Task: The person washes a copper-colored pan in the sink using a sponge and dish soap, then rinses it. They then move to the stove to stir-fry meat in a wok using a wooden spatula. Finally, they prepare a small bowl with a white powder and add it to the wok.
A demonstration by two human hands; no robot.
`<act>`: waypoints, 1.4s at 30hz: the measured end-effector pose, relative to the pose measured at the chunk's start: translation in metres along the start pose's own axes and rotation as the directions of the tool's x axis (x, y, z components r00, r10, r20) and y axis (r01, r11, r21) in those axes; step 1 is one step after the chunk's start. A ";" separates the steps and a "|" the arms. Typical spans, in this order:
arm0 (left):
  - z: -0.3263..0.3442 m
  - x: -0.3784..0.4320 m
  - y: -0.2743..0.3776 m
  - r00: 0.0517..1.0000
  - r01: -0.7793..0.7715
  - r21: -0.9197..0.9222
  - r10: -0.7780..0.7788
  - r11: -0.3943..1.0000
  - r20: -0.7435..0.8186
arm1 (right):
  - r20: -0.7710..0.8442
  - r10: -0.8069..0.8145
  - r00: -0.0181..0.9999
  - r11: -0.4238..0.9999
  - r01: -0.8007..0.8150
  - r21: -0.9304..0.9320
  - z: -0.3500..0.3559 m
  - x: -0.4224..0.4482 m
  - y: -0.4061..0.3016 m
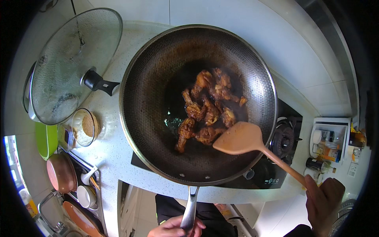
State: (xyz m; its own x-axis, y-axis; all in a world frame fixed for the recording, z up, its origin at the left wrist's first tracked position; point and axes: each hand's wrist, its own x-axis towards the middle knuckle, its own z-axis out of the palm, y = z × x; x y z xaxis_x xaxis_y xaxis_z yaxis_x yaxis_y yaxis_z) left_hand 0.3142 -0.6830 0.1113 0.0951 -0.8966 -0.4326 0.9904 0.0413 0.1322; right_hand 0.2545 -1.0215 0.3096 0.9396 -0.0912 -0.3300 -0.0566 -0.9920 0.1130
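Note:
A large honeycomb-textured wok (148,118) fills the middle of the view, above the hob. Several browned chicken drumsticks (211,111) lie clustered on its base, with dark glossy liquid around them. My left hand (177,226) is wrapped around the wok's metal handle (190,207) at the bottom. At the lower right, my right hand (324,201) grips the shaft of a tan spatula (241,139). The spatula's blade is inside the wok, beside the lower right pieces of chicken; whether it touches them is unclear.
A glass lid (71,59) with a black knob leans at the left. Below it are a glass bowl (86,127) and a sink holding pans (60,173) and a white cup (86,197). Right of the wok are a gas burner (284,137), bottles (321,165) and a white container (328,123).

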 end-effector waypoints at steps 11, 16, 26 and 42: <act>0.008 0.001 0.002 0.987 0.149 -0.237 -0.157 0.960 -0.017 | -0.092 0.183 0.979 0.974 -0.168 0.151 0.055 0.067 0.006; 0.008 0.005 0.002 0.992 0.119 -0.273 -0.122 0.955 0.005 | -0.148 -0.195 0.970 0.977 0.204 0.053 0.046 0.098 0.003; -0.005 0.007 0.000 0.978 0.197 -0.353 -0.156 0.915 0.140 | 0.068 -0.168 0.983 0.986 0.169 -0.009 0.007 0.032 0.004; -0.001 0.005 -0.001 0.984 0.181 -0.377 -0.164 0.909 0.077 | -0.140 0.283 0.949 0.959 -0.282 0.025 0.057 0.037 0.026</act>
State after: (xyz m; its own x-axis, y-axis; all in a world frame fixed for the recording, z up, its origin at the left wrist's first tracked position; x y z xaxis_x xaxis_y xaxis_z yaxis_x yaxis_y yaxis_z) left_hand 0.3138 -0.6871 0.1079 -0.0764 -0.9223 -0.3789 0.9549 0.0416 -0.2939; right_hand 0.2680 -1.0561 0.2467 0.9228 -0.3550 -0.1496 -0.3280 -0.9277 0.1782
